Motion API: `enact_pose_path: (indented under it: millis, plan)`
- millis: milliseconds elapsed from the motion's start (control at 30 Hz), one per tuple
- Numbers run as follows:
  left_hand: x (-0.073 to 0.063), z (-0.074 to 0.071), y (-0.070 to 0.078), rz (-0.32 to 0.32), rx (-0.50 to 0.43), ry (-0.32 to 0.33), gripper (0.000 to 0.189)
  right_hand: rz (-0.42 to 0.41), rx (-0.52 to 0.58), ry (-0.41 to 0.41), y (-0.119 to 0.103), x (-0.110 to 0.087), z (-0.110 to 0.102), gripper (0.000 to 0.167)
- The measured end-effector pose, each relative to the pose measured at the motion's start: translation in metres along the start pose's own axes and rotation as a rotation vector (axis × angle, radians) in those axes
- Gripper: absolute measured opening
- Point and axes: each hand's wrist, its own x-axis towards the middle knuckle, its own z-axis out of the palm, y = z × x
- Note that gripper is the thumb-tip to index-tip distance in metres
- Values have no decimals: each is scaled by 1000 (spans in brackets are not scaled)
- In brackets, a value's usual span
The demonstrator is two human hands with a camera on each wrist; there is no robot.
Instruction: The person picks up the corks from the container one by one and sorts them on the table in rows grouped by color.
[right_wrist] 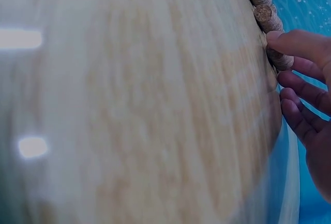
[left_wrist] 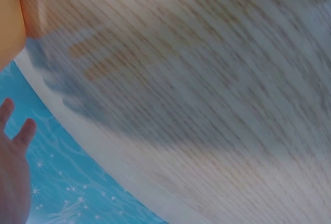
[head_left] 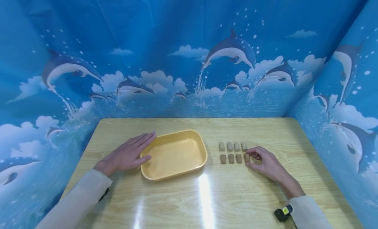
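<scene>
My left hand (head_left: 130, 154) rests at the left rim of a yellow plastic tray (head_left: 203, 150), its fingers straight and the thumb over the inner edge. In the left wrist view part of that hand (left_wrist: 14, 175) shows beside the tray's side (left_wrist: 9, 22). To the tray's right, small tapered cork stoppers lie in two rows, a paler back row (head_left: 229, 146) and a browner front row (head_left: 231, 158). With thumb and fingers my right hand (head_left: 267, 163) pinches the rightmost front cork stopper (head_left: 246, 157). The right wrist view has the thumb against this cork stopper (right_wrist: 281, 58), in line with its neighbours.
All this is on a light wood-grain table (head_left: 165, 202) with glare streaks near its front. Blue dolphin-print curtains (head_left: 165, 52) stand behind the table and along both sides. A black device (head_left: 282, 215) is strapped at the right wrist.
</scene>
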Motion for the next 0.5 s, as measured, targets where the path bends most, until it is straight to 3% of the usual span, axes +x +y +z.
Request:
enact_pose_path:
  millis: [267, 500]
  plan:
    - [1, -1, 0, -1, -6, -5, 86, 25, 9, -2, 1, -2, -1, 48]
    - [2, -5, 1, -2, -44, 4, 86, 25, 38, 39, -2, 0, -10, 38]
